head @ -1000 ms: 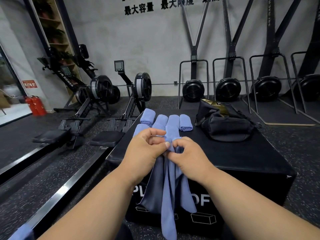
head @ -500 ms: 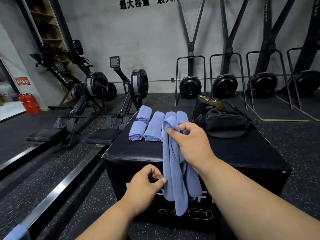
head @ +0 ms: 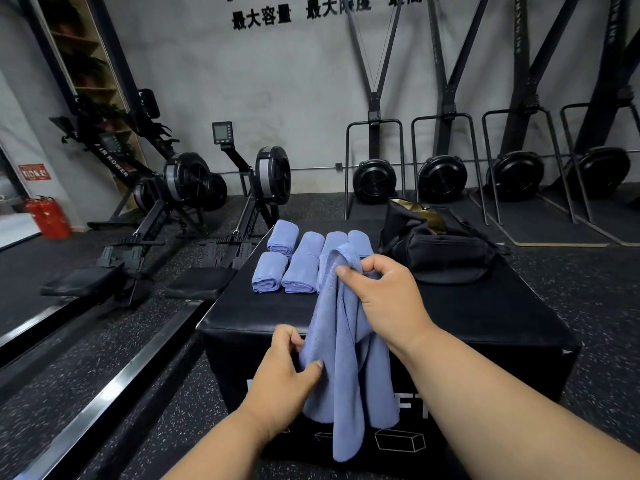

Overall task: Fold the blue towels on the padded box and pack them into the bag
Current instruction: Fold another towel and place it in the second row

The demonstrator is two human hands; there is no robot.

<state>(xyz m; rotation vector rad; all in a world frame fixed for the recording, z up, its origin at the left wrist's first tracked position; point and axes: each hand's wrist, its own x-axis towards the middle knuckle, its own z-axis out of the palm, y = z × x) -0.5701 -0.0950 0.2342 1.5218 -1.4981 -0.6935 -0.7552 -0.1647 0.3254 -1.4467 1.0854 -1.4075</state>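
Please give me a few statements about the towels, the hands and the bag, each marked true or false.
1. The right hand grips the upper end of the hanging towel. True.
2. The left hand rests flat on the padded box. False: it pinches the hanging towel lower down, at its left edge.
3. The folded towels lie on the box to the left of the black bag. True.
4. The hanging towel is already packed in the bag. False: it hangs in front of the box, held by both hands.
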